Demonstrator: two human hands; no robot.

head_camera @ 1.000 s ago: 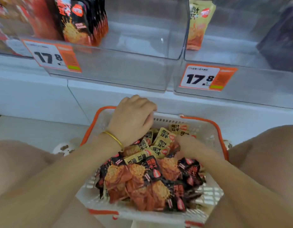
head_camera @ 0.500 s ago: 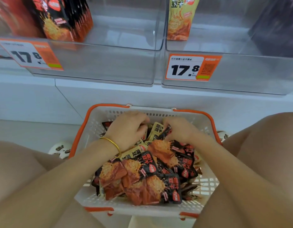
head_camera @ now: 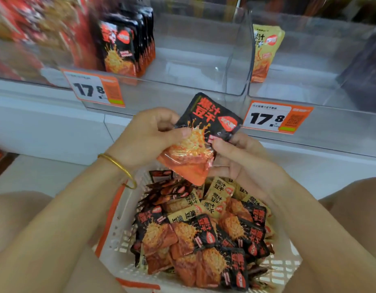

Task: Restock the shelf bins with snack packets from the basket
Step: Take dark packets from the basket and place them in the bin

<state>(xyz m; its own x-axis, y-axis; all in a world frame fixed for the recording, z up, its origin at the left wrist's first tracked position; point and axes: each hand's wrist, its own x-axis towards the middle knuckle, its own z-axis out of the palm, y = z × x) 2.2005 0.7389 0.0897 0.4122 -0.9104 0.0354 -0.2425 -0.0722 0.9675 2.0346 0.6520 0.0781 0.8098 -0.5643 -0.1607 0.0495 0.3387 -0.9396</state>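
A black-and-orange snack packet (head_camera: 201, 132) is held up above the basket, below the shelf bins. My left hand (head_camera: 147, 136) pinches its left edge between thumb and fingers. My right hand (head_camera: 239, 159) grips its right side from below. The white basket with orange rim (head_camera: 113, 210) sits between my knees, filled with several black-and-orange packets (head_camera: 195, 235) and yellow packets (head_camera: 216, 197). The clear bin on the left (head_camera: 182, 60) holds a row of black-and-orange packets (head_camera: 123, 47) at its left end. The clear bin on the right (head_camera: 309, 66) holds a yellow packet (head_camera: 265, 51).
Orange price tags reading 17.8 hang on the fronts of the bins, one on the left (head_camera: 96, 89) and one on the right (head_camera: 275, 117). A white shelf ledge (head_camera: 45, 123) runs below the bins. Red packets (head_camera: 30, 34) fill a bin at far left. My knees flank the basket.
Both hands have come up out of the basket, bringing one black-and-orange packet with them. The view has tilted up toward the shelf bins.
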